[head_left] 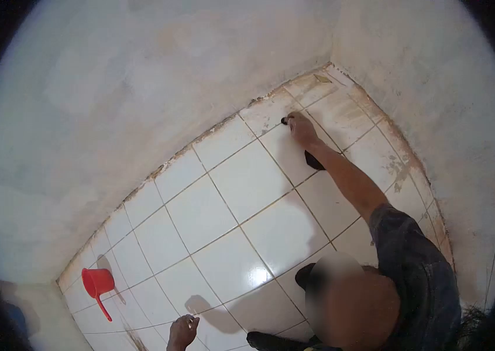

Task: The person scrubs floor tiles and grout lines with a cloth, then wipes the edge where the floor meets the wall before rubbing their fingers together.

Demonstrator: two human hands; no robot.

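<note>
At the far tiles near the wall, my right hand is closed with its knuckles up and pressed low to the floor. A small black end pokes out by its fingers, but I cannot tell what tool it belongs to. Under the wrist shows a dark, flat-looking shape, partly covered by my forearm. My left hand hangs over the tiles at the bottom edge, fingers loosely curled with nothing seen in them. The white tiled floor carries brown grime towards the corner.
A red dipper with a long handle rests on the tiles at left. Thin bristles show at the bottom. A small yellowish scrap lies by the corner. Bare plastered walls close in the floor. A black shoe stands below.
</note>
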